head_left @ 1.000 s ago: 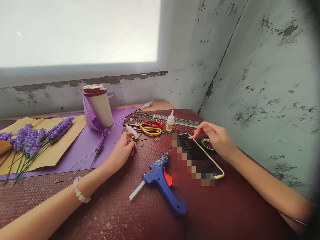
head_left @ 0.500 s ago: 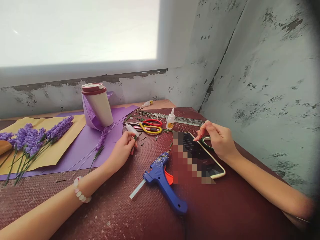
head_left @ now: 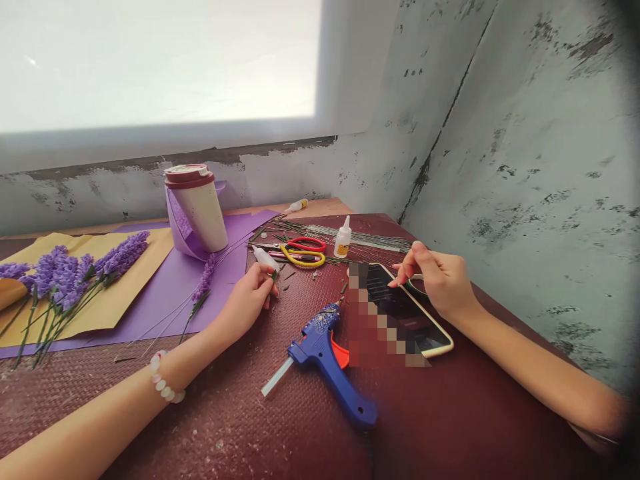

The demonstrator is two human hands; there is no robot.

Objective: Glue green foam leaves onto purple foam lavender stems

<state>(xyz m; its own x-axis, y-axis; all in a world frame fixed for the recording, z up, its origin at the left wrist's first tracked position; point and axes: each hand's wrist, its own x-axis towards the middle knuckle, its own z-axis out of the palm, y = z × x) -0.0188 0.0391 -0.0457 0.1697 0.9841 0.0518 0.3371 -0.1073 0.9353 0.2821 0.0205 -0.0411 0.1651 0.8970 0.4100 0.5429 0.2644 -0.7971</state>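
My left hand (head_left: 251,293), a beaded bracelet on its wrist, rests on the table beside a white glue bottle (head_left: 265,257) lying on its side. Its closed fingers pinch a small dark green strip (head_left: 274,275), mostly hidden by the fingertips. Above a phone (head_left: 400,307) in a pale case, my right hand (head_left: 445,281) is raised with curled fingers; what they hold, if anything, I cannot make out. A roll of green tape (head_left: 416,285) is partly hidden behind that hand. Between the hands lies a blue glue gun (head_left: 333,373) with a clear glue stick in its rear.
Purple flower stems (head_left: 65,277) lie on yellow and purple paper at left, near a lidded cup (head_left: 203,213). Scissors (head_left: 303,253), an upright glue bottle (head_left: 343,240) and thin wires (head_left: 360,239) are farther back. Pixelation covers part of the phone.
The view has shifted very slightly. Both hands stay in nearly the same place and pose; the things on the table have not moved.
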